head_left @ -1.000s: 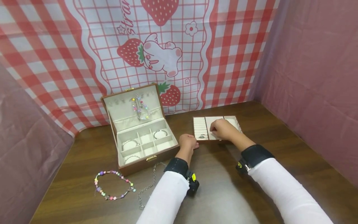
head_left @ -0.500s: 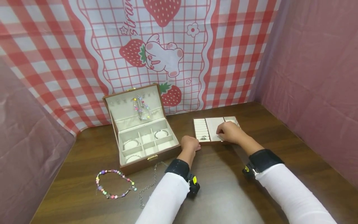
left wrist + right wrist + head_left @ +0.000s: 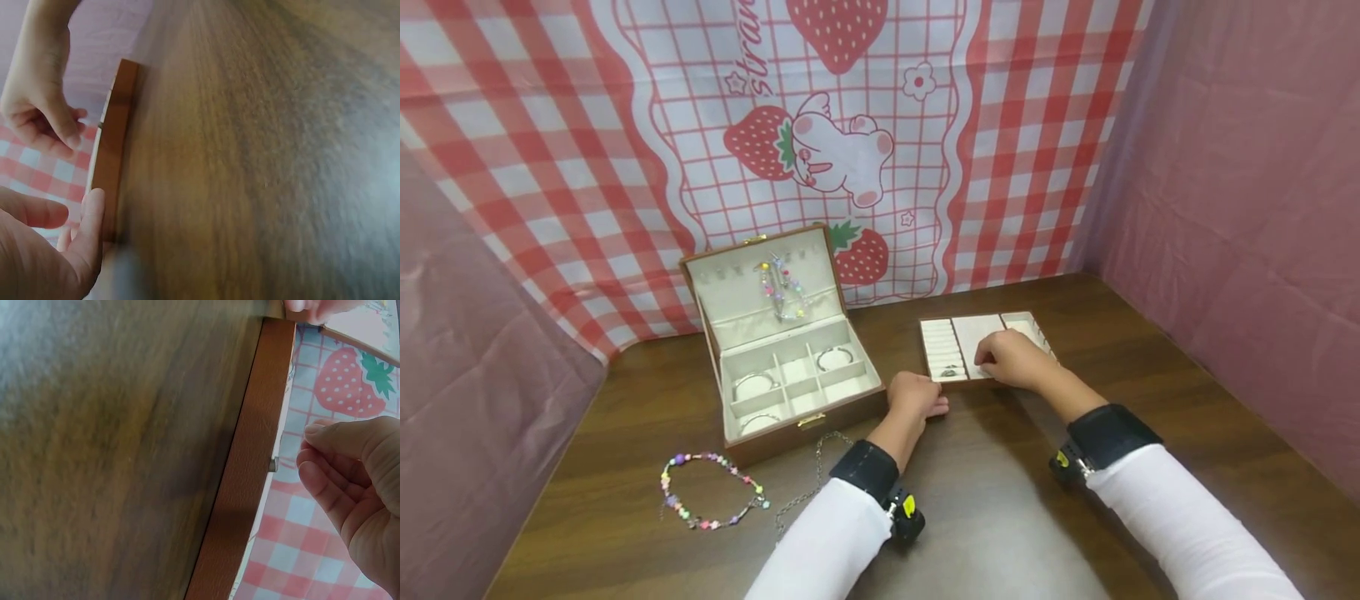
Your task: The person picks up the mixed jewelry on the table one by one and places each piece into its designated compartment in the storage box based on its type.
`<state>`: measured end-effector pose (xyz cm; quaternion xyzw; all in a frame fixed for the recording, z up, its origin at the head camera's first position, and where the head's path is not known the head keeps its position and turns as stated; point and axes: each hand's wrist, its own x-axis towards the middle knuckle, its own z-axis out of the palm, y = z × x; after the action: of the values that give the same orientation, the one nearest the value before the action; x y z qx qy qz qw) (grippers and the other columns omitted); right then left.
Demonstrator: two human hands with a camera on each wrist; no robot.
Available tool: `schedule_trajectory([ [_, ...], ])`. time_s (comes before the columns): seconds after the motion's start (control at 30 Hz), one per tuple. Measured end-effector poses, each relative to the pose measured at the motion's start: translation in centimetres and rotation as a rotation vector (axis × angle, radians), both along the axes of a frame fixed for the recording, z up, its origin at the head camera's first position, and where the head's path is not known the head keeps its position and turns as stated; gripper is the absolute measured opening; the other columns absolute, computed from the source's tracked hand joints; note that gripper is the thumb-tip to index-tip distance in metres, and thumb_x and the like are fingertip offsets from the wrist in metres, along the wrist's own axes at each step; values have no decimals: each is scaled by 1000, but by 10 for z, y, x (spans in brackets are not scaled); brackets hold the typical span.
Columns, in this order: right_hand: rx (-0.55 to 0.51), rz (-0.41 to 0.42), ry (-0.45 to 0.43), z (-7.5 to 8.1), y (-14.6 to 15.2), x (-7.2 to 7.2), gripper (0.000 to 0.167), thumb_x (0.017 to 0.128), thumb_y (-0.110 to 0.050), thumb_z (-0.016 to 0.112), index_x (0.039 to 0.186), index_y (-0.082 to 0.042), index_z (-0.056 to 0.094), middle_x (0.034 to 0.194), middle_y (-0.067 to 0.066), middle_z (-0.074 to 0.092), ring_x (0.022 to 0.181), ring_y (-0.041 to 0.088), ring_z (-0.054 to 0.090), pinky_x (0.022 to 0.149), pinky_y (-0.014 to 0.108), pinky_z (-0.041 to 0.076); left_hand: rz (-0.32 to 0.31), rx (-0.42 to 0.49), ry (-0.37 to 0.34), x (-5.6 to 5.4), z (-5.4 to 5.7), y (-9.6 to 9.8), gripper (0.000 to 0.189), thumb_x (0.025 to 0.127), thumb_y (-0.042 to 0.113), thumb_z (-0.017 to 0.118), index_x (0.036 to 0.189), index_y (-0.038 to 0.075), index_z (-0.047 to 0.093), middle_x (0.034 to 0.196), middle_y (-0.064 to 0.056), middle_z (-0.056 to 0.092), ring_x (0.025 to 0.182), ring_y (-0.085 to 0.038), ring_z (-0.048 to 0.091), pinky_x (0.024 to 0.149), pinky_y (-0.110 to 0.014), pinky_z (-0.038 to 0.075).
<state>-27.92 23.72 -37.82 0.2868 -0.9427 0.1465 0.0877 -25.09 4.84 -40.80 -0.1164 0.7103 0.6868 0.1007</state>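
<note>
A shallow brown tray [image 3: 940, 333] with a cream lining lies flat at the right of the table. Its left section has ring rolls with a few rings [image 3: 950, 371] at the front end. My left hand [image 3: 913, 396] is at the tray's front left corner; in the left wrist view a finger rests against the brown front wall [image 3: 112, 162], thumb apart. Over the middle section hovers my right hand [image 3: 1017, 358], fingers bent and thumb tip [image 3: 314, 429] at the index finger; I cannot tell whether something tiny is between them. A small metal tab [image 3: 273, 464] juts from the tray's front.
Left of the tray stands an open jewelry box [image 3: 808, 425] with bracelets [image 3: 835, 359] in its compartments and beaded strands [image 3: 782, 287] hanging inside the lid. In front lie a beaded necklace [image 3: 715, 460] and a metal chain [image 3: 818, 458], partly under the left sleeve. Behind hangs a checked cloth [image 3: 1015, 167].
The right hand moved right and slightly down over the tray's middle section, then a little back left. The left hand shifted slightly right and down at the tray's corner.
</note>
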Motion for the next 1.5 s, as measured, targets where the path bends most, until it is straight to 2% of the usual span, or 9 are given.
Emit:
schedule_trajectory([
  [0.1, 1, 16, 8, -1, -3, 3, 4, 76, 1, 71, 75, -2, 71, 74, 1, 68, 72, 21, 63, 69, 41, 53, -77, -33, 63, 7, 5, -6, 5, 84, -10, 58, 88, -8, 60, 77, -15, 61, 58, -18, 66, 58, -28, 58],
  [0.33, -22, 87, 43, -4, -11, 15, 10, 76, 2, 74, 75, -7, 69, 72, -2, 65, 67, 12, 58, 62, 34, 51, -299, -282, 245, 23, 17, -28, 2, 86, -1, 64, 85, -2, 65, 67, -3, 60, 55, -12, 59, 55, -29, 57],
  [0.47, -43, 123, 50, -3, -19, 24, 11, 77, 2, 75, 76, -7, 70, 74, -3, 65, 68, 12, 60, 63, 33, 52, -360, -319, 292, 30, 23, -41, 5, 87, 1, 66, 83, 1, 63, 66, -4, 61, 56, -16, 62, 59, -35, 58],
  [0.63, -61, 167, 79, -4, -30, 34, 10, 76, 2, 77, 77, -6, 71, 76, -3, 66, 71, 15, 63, 65, 34, 53, -393, -323, 336, 39, 26, -57, 6, 86, 1, 67, 83, 2, 62, 67, -4, 61, 60, -22, 65, 60, -38, 58],
  [0.83, -84, 219, 88, -6, -48, 44, 10, 77, 1, 76, 79, -6, 71, 77, -2, 66, 73, 15, 63, 67, 32, 53, -395, -328, 381, 50, 33, -79, 5, 87, 3, 67, 87, 1, 63, 70, -4, 60, 63, -22, 65, 59, -34, 57],
  [1.03, -94, 285, 108, -4, -66, 51, 11, 77, 1, 77, 80, -7, 71, 78, -1, 65, 73, 14, 62, 66, 31, 53, -358, -290, 413, 58, 35, -105, 4, 87, 3, 66, 89, -1, 64, 72, -5, 61, 63, -20, 65, 63, -40, 58],
  [1.27, -72, 375, 89, -3, -93, 55, 10, 77, 0, 76, 79, -8, 70, 75, -3, 63, 68, 10, 59, 64, 25, 51, -288, -210, 403, 65, 35, -135, 7, 88, 0, 64, 90, -5, 62, 76, -8, 62, 66, -19, 62, 64, -39, 58],
  [1.5, -16, 468, 53, 0, -128, 61, 8, 80, -2, 74, 80, -8, 70, 76, -4, 62, 68, 6, 56, 63, 19, 48, -208, -254, 372, 72, 36, -171, 5, 87, -2, 64, 91, -5, 62, 80, -12, 63, 67, -20, 62, 63, -33, 57],
])
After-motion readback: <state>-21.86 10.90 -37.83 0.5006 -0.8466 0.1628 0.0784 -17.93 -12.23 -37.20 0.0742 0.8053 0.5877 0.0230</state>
